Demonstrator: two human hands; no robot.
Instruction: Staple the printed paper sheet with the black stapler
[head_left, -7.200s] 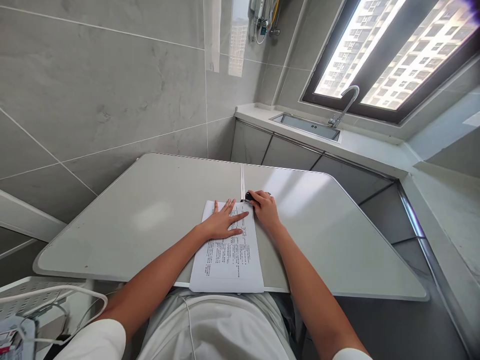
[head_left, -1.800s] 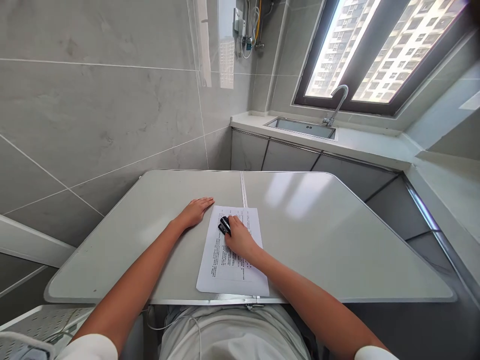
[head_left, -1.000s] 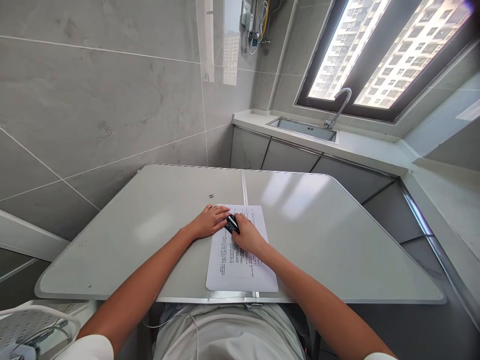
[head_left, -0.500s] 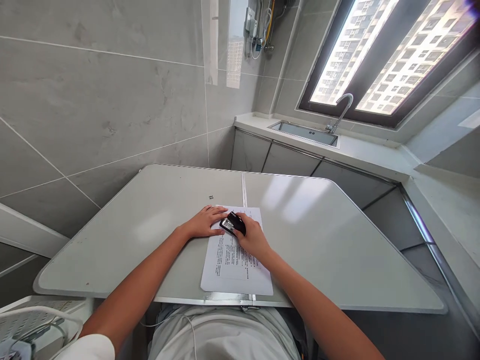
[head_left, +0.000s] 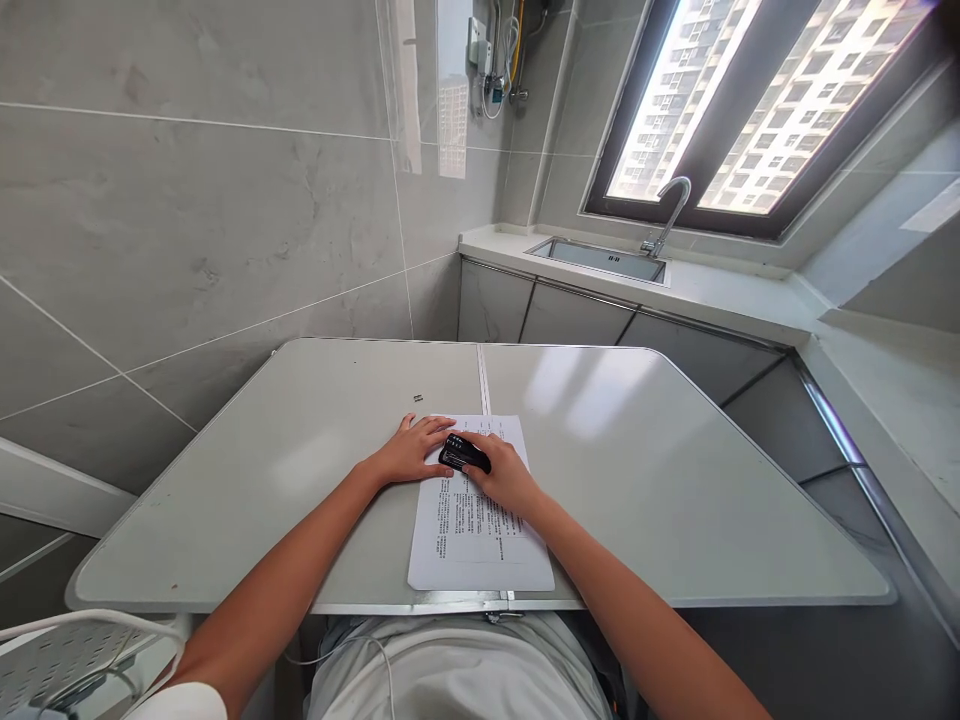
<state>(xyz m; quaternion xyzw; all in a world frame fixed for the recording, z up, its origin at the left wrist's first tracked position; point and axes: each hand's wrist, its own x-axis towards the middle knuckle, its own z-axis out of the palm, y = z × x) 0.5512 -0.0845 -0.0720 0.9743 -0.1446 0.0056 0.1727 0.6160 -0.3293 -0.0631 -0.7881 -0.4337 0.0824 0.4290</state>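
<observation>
A small black stapler [head_left: 463, 453] is gripped in my right hand [head_left: 506, 475], with the fingers over its far side and the thumb on its near side. It rests over the left edge of the printed paper [head_left: 480, 555], near the far end. Whether this is one sheet or a stack, I cannot tell. My left hand [head_left: 409, 453] lies spread over the paper's upper left edge, its fingertips and thumb close to the stapler's front. Past the left hand, what look like loose staples [head_left: 418, 398] lie on the table.
The pale folding table [head_left: 225, 480] has a metal seam down its middle. A white perforated basket [head_left: 67, 660] with cables stands at the lower left. Behind the table runs a counter with a sink [head_left: 600, 258] and tap [head_left: 671, 215] under a window. A tiled wall [head_left: 202, 200] is on the left.
The stapler has rolled in my right hand, so its top now faces me more. The paper has shifted slightly to the right. My left hand stays on it, and the camera view has moved a little.
</observation>
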